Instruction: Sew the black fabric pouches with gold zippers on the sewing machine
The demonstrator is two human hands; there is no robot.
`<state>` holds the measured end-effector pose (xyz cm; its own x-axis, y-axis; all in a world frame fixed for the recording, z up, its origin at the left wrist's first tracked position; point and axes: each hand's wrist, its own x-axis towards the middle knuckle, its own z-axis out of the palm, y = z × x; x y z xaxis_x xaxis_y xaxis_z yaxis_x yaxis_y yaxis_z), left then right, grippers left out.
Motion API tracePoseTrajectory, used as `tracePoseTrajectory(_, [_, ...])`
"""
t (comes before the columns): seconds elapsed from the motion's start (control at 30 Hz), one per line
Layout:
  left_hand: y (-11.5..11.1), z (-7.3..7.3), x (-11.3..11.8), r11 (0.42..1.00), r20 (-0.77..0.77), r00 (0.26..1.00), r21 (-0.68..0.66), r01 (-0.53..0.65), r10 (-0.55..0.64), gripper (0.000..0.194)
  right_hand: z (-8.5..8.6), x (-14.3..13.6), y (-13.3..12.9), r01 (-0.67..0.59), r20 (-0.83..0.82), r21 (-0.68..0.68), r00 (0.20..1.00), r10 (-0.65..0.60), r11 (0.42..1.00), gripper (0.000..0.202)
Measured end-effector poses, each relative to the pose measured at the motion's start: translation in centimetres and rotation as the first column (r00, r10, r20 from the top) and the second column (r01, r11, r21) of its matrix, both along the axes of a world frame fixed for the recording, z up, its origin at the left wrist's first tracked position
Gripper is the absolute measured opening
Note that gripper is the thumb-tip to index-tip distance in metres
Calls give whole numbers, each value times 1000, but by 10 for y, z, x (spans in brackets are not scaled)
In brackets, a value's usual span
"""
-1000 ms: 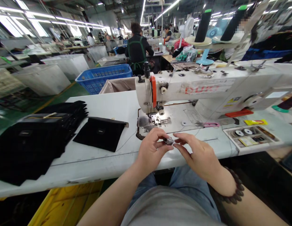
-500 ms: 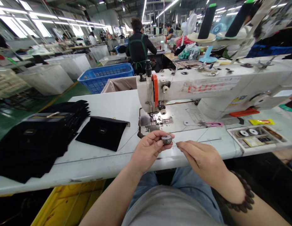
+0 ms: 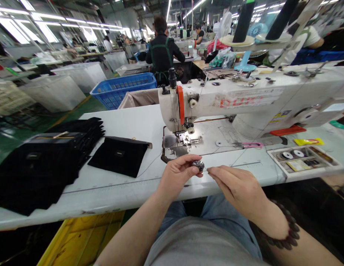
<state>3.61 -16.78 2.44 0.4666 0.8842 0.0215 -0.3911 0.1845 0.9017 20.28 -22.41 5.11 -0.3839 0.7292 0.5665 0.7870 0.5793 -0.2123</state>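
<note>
Here, a small metal bobbin case (image 3: pixel 198 165) is pinched between thumb and fingers of the left hand (image 3: pixel 176 175), above the table's (image 3: pixel 111 199) front edge; just beside it, the right hand's (image 3: pixel 235 188) fingertips are nearly closed, thread between them unclear; the sewing machine (image 3: pixel 244 98) is seen beyond.

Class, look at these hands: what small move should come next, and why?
Probably the right hand should draw gently away from the left hand: the left grips a small metal part, the right's fingertips are pinched just beside it, and what looks like thin thread spans the gap.
</note>
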Motion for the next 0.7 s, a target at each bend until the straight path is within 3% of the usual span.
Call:
tracePoseTrajectory(0.07, [-1, -1, 3, 999, -1, 1000, -50, 2, -2, 30, 0, -3, 0, -27, -20, 17, 999, 27, 999, 20])
tracePoseTrajectory(0.13, [-2, -1, 5, 998, -91, 994, 4, -57, 57, 27, 1, -6, 0, -67, -41, 24, 997, 68, 997, 18])
tracePoseTrajectory(0.23, [-3, 2, 3, 931, -321, 910, 333, -151, 262, 16, 7, -2, 1, -79, -57, -29, 995, 77, 996, 16])
tracePoseTrajectory(0.33, [-2, 5, -13, 808, -434, 790, 575, -128, 434, 12, 14, 23, 4, 113, -142, -4, 983, -113, 994, 10])
tracePoseTrajectory(0.4, [1, 7, -29, 800, -457, 751, 579, -154, 476, 13, 14, 46, 11, 286, -233, 25, 933, -273, 958, 7])
tracePoseTrajectory(0.47, [5, 9, -41, 812, -470, 727, 547, -205, 500, 16, 6, 68, 25, 343, -182, -73, 919, -350, 937, 5])
tracePoseTrajectory(0.57, [8, 11, -50, 808, -484, 698, 538, -239, 529, 20, -17, 82, 58, 358, 93, -312, 933, -347, 880, 15])
tracePoseTrajectory(0.7, [6, 15, -50, 786, -472, 695, 577, -221, 542, 19, -43, 72, 95, 321, 174, -402, 946, -273, 858, 26])
